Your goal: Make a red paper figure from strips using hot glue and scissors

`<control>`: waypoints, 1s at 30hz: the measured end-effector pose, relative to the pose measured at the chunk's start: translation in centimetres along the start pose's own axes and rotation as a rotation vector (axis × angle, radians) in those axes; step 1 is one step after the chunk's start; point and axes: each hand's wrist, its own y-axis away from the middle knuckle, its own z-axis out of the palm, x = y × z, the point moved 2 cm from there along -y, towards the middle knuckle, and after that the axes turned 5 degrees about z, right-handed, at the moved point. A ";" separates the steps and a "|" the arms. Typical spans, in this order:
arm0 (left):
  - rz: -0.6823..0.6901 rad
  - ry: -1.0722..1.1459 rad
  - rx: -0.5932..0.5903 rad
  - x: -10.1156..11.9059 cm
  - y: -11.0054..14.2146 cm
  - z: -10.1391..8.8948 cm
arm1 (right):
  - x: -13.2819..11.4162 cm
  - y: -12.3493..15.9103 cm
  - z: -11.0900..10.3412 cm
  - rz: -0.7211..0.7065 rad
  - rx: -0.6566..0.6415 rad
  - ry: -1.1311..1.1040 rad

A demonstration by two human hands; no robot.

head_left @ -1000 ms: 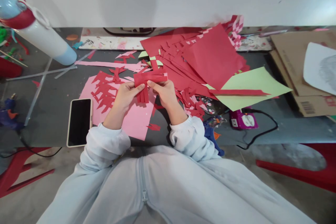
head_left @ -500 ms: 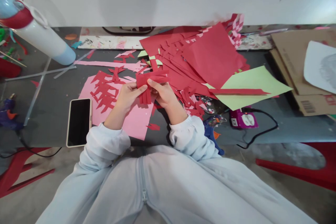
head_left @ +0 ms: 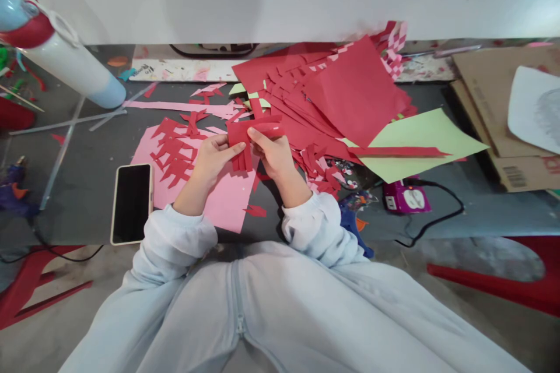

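Observation:
Several red paper strips (head_left: 238, 130), crossing one another in a small woven piece, are held up between both hands over the table. My left hand (head_left: 214, 158) is closed on the piece's left side, thumb pressing its lower strips. With its thumb on top, my right hand (head_left: 273, 153) pinches the strips reaching out to the right; its other fingers are mostly hidden underneath. Below the hands lies a pink paper sheet (head_left: 225, 210) with cut red paper pieces (head_left: 175, 154) on its left part.
A phone (head_left: 132, 204) and a tilted bottle (head_left: 79, 67) are at left. Red sheets (head_left: 354, 93) and a green sheet (head_left: 420, 140) lie at right, by a purple box (head_left: 406, 197) with a black cable. Blue glue guns (head_left: 352, 221) sit near the edge. Cardboard (head_left: 485, 111) is far right.
My right thumb has slid slightly right along the upper strips, and the right hand has shifted a little. My left hand keeps its grip on the piece.

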 end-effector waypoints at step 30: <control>-0.110 -0.069 -0.048 -0.4 -0.1 -0.6 | 0.4 -0.6 -0.6 -0.049 0.036 0.028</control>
